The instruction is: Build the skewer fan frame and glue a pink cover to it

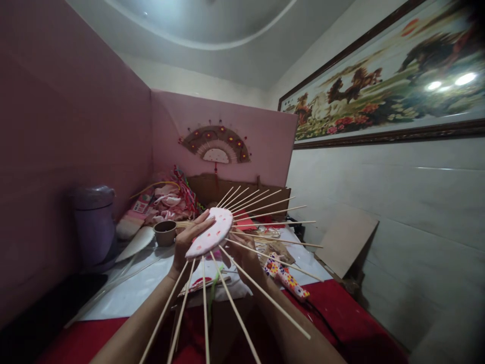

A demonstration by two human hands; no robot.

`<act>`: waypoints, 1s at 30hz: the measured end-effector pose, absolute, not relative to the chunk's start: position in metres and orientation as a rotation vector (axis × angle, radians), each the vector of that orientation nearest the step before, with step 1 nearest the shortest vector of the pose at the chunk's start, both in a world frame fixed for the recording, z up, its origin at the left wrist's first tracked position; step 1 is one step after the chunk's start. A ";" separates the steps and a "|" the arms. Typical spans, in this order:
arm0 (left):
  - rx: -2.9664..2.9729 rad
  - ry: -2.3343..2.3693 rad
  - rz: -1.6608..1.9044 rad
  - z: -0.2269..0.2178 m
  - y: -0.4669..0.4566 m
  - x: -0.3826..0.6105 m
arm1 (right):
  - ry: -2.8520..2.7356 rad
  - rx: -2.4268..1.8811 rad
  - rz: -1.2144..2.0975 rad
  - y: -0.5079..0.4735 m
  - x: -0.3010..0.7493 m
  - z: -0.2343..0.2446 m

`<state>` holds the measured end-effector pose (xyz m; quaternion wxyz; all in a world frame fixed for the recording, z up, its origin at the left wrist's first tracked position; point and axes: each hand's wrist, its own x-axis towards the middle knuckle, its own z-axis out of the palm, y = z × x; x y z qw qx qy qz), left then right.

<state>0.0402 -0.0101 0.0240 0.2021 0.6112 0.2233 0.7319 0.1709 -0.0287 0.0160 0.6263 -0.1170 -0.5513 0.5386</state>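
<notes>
I hold up a fan frame in front of me: a pale pink oval pad point(210, 233) with small red dots, and several thin wooden sticks point(265, 208) spreading out from under it in all directions. My left hand point(188, 240) grips the pad's left edge, fingers pressed on its face. My right hand point(246, 255) is behind and below the pad, partly hidden by the sticks, and seems to grip the frame from underneath. The frame hangs above the table.
A white sheet point(140, 285) covers the table over a red cloth point(341, 316). On it are a brown cup point(165, 232), a purple lidded jar point(93, 222), pink materials point(166, 202) and a patterned glue gun point(286, 278). A finished brown fan point(216, 144) hangs on the pink partition; cardboard point(346, 237) leans at right.
</notes>
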 end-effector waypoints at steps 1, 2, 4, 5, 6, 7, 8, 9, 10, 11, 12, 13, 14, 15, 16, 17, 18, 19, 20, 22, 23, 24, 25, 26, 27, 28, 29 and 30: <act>1.774 0.652 2.016 0.024 -0.011 0.037 | -1.282 -0.275 1.223 -0.029 0.171 0.017; 1.824 0.676 1.999 0.024 -0.013 0.034 | -1.300 -0.278 1.211 -0.030 0.171 0.017; 1.837 0.708 2.029 0.024 -0.016 0.030 | -1.318 -0.282 1.201 -0.031 0.171 0.018; 1.828 0.718 2.065 0.024 -0.017 0.029 | -1.320 -0.287 1.208 -0.031 0.170 0.018; 1.834 0.727 2.100 0.023 -0.018 0.028 | -1.318 -0.292 1.218 -0.031 0.170 0.018; 1.871 0.740 2.121 0.023 -0.017 0.028 | -1.315 -0.297 1.232 -0.031 0.170 0.017; 1.940 0.750 2.142 0.022 -0.016 0.027 | -1.312 -0.302 1.246 -0.031 0.170 0.017; 2.035 0.759 2.166 0.020 -0.014 0.027 | -1.311 -0.304 1.256 -0.031 0.169 0.017; 2.145 0.766 2.187 0.019 -0.011 0.027 | -1.310 -0.301 1.260 -0.030 0.169 0.017; 2.255 0.773 2.202 0.018 -0.009 0.027 | -1.305 -0.291 1.256 -0.030 0.169 0.017; 2.354 0.782 2.213 0.016 -0.006 0.028 | -1.299 -0.278 1.247 -0.030 0.169 0.017; 2.435 0.798 2.215 0.015 -0.004 0.028 | -1.298 -0.265 1.235 -0.030 0.169 0.018; 2.500 0.827 2.204 0.014 -0.002 0.029 | -1.296 -0.250 1.218 -0.030 0.168 0.019; 2.546 0.872 2.179 0.013 -0.001 0.030 | -1.293 -0.237 1.200 -0.031 0.167 0.021; 2.580 0.923 2.149 0.012 -0.001 0.031 | -1.292 -0.228 1.182 -0.032 0.167 0.023; 2.607 0.976 2.116 0.011 -0.002 0.033 | -1.298 -0.227 1.165 -0.033 0.167 0.025; 2.629 1.026 2.085 0.010 -0.004 0.035 | -1.310 -0.229 1.150 -0.035 0.167 0.027; 2.649 1.070 2.056 0.010 -0.005 0.037 | -1.325 -0.232 1.140 -0.037 0.167 0.029; 2.664 1.110 2.033 0.009 -0.007 0.039 | -1.340 -0.236 1.131 -0.039 0.168 0.030; 2.674 1.189 1.996 0.009 -0.010 0.042 | -1.373 -0.243 1.138 -0.043 0.171 0.032; 2.674 1.227 1.977 0.009 -0.011 0.043 | -1.389 -0.246 1.150 -0.044 0.172 0.031; 2.674 1.262 1.953 0.008 -0.012 0.044 | -1.401 -0.253 1.166 -0.044 0.173 0.029; 2.676 1.296 1.925 0.008 -0.013 0.046 | -1.403 -0.266 1.179 -0.043 0.173 0.026; 2.681 1.326 1.895 0.007 -0.014 0.047 | -1.389 -0.285 1.184 -0.041 0.173 0.023; 2.695 1.350 1.857 0.005 -0.015 0.049 | -1.349 -0.309 1.174 -0.038 0.172 0.020; 2.711 1.370 1.821 0.004 -0.016 0.051 | -1.288 -0.335 1.150 -0.035 0.172 0.018; 2.736 1.377 1.785 0.003 -0.017 0.053 | -1.215 -0.358 1.118 -0.031 0.171 0.016; 2.764 1.373 1.754 0.001 -0.019 0.056 | -1.142 -0.373 1.089 -0.028 0.171 0.014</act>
